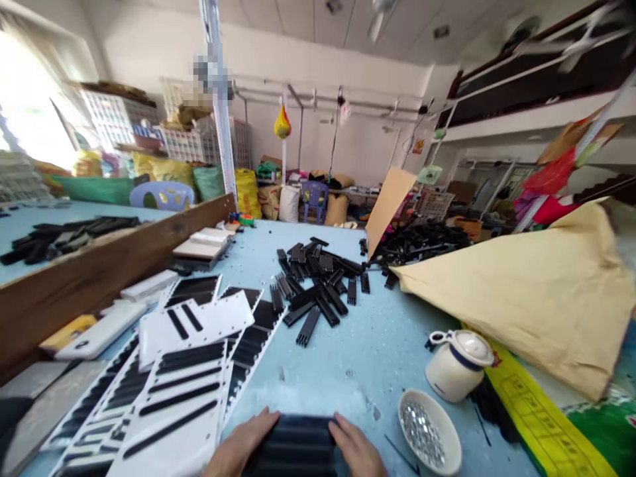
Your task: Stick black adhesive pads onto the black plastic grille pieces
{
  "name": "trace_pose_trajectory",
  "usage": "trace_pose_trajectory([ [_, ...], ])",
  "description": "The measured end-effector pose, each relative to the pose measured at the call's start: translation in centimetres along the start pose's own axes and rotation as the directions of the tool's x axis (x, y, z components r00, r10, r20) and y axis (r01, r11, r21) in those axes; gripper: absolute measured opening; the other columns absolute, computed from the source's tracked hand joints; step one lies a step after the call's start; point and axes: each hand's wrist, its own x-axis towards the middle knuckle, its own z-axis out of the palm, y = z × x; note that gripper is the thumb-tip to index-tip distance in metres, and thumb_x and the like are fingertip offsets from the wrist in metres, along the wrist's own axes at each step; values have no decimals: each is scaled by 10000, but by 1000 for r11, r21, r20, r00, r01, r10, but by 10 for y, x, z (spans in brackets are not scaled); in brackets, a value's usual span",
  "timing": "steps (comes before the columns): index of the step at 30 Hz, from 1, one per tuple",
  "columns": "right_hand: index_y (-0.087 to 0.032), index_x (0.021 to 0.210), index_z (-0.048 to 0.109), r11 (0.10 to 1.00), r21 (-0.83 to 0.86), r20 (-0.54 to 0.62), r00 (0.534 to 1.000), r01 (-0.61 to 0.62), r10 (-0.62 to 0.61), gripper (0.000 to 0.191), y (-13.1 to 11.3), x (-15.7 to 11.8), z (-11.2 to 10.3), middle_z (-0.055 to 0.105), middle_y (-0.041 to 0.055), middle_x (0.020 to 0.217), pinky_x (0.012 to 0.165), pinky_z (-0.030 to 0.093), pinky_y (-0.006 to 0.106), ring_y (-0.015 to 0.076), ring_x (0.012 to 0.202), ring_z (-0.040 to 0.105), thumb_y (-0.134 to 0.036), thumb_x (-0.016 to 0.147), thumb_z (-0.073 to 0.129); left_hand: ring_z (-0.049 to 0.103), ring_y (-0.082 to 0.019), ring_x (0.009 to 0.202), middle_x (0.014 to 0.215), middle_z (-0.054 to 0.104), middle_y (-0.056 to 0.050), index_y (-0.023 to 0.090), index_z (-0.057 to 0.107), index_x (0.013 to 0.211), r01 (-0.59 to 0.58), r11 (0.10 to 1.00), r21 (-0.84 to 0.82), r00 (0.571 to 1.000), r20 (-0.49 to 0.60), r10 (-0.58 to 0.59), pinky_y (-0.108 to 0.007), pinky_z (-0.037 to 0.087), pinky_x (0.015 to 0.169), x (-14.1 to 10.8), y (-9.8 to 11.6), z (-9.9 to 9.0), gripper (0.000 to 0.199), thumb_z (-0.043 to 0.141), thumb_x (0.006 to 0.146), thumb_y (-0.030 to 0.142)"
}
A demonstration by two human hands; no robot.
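At the near edge of the table, my left hand (243, 442) and my right hand (356, 447) grip a black ribbed piece (297, 445) from its two sides. Its lower part is cut off by the frame's bottom edge. Left of my hands lie white perforated sheets (173, 404) with black strips in or under their slots. Ahead, short black grooved strips (318, 271) lie in a loose heap on the blue tabletop (318, 371). To the right of my right hand stands a white bowl (451, 457) of small shiny metal parts (421, 427).
A lidded white mug (460, 364) stands behind the bowl, near a yellow printed sheet (551, 411). Large brown paper (521, 285) covers the right side. A wooden board (124, 245) edges the table on the left, with flat white boxes (106, 328) beside it.
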Motion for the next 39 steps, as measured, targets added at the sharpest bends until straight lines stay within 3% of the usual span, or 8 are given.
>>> trace_pose_trajectory([
  [3, -58, 1476, 352, 999, 41, 107, 994, -12, 8, 1044, -13, -4, -19, 372, 253, 1493, 1073, 396, 557, 445, 1344, 393, -295, 576, 825, 546, -362, 1251, 1397, 562, -128, 266, 381, 1449, 51, 999, -4, 994, 92, -50, -476, 461, 1043, 3, 15, -3, 949, 755, 576, 246],
  [8, -58, 1467, 356, 994, 88, 140, 988, -71, 58, 980, -27, 0, -33, 373, 253, 1493, 1086, 378, 566, 407, 1353, 395, -242, 598, 769, 435, -336, 1347, 1506, 424, -138, 251, 227, 1514, 182, 981, -64, 962, 220, -164, -483, 378, 1103, 6, 22, -13, 1126, 760, 525, 169],
  [12, -89, 1468, 362, 995, 94, 114, 993, -36, 25, 936, -28, 0, -33, 416, 230, 1472, 1077, 392, 570, 397, 1338, 420, -236, 633, 760, 321, -371, 1408, 1585, 263, -156, 255, 199, 1527, 149, 986, -78, 949, 292, -120, -522, 322, 1127, 10, 20, -17, 1208, 803, 482, 198],
  [18, -117, 1512, 275, 996, 83, 122, 992, -45, 34, 1107, -31, -7, -37, 330, 231, 1523, 1066, 406, 586, 436, 1349, 389, -356, 595, 846, 473, -304, 1320, 1515, 415, -117, 271, 192, 1522, 144, 982, -121, 965, 239, -112, -477, 384, 1101, 18, 18, -18, 1048, 655, 603, 75],
  [24, -115, 1520, 249, 998, 53, 181, 983, -38, 28, 1158, -37, 14, -55, 316, 235, 1528, 1077, 389, 585, 436, 1353, 378, -467, 594, 847, 88, -402, 1468, 1636, 64, -105, 327, 114, 1537, 43, 998, -53, 957, 288, -26, -627, 229, 1129, 26, 23, -24, 1139, 729, 600, 121],
  [29, -58, 1484, 330, 1000, 20, 274, 961, 22, -26, 1111, -47, 34, -48, 371, 276, 1480, 1071, 364, 609, 479, 1305, 411, -489, 584, 818, 379, -384, 1368, 1556, 276, -189, 232, 313, 1492, -13, 994, -109, 960, 277, 43, -520, 383, 1079, 40, 19, -12, 938, 754, 665, 283],
  [34, -92, 1504, 299, 997, 20, 299, 951, 80, -82, 1152, -51, 30, -43, 334, 261, 1507, 1010, 411, 631, 515, 1279, 426, -478, 550, 817, 449, -410, 1302, 1495, 358, -212, 187, 370, 1457, 26, 991, -129, 962, 271, 11, -513, 414, 1050, 41, 23, -14, 988, 792, 585, 383],
  [39, -116, 1465, 379, 987, 42, 246, 956, 154, -160, 935, -47, 31, -41, 465, 226, 1406, 978, 438, 618, 472, 1205, 508, -300, 606, 698, 593, -375, 1128, 1304, 543, -171, 167, 487, 1375, 110, 976, -186, 966, 249, -62, -463, 481, 983, 26, 42, -22, 909, 796, 546, 378],
])
